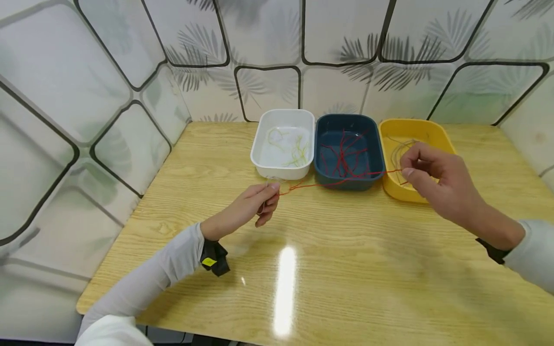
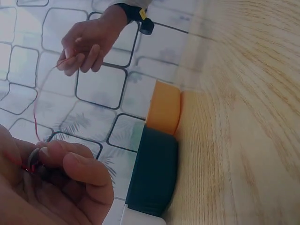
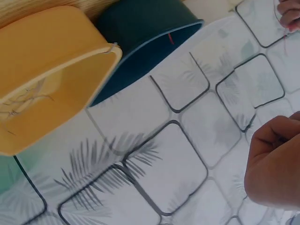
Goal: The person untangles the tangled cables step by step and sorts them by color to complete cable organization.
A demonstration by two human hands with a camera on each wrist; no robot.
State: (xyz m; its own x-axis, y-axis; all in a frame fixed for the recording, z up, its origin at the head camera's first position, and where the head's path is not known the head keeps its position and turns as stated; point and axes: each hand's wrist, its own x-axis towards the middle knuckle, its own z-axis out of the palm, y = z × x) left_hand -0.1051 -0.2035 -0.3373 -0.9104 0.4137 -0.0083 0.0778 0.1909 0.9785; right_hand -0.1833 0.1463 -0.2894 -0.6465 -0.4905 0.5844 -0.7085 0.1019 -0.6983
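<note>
A thin red string [image 1: 320, 185] stretches between my two hands, in front of the dark blue bin [image 1: 361, 184]. My left hand [image 1: 255, 201] pinches its left end between thumb and forefinger; a pale strand shows at these fingertips too. The right hand [image 1: 441, 182], held over the yellow bin [image 1: 402, 193], pinches the other end between thumb and forefinger. In the left wrist view, the red string [image 2: 35, 115] runs up from the near left hand [image 2: 79, 178] towards the right hand [image 2: 89, 49]. The right wrist view shows the right hand [image 3: 272, 164] from behind, its fingertips hidden.
A white bin [image 1: 283, 173] with yellow-green strings [image 1: 298, 154] stands left of the blue bin, which contains several red strings [image 1: 342, 156]. Greyish strings [image 1: 395, 156] lie in the yellow bin. All three stand in a row on the wooden table [image 1: 346, 269], before a patterned wall [image 1: 268, 91].
</note>
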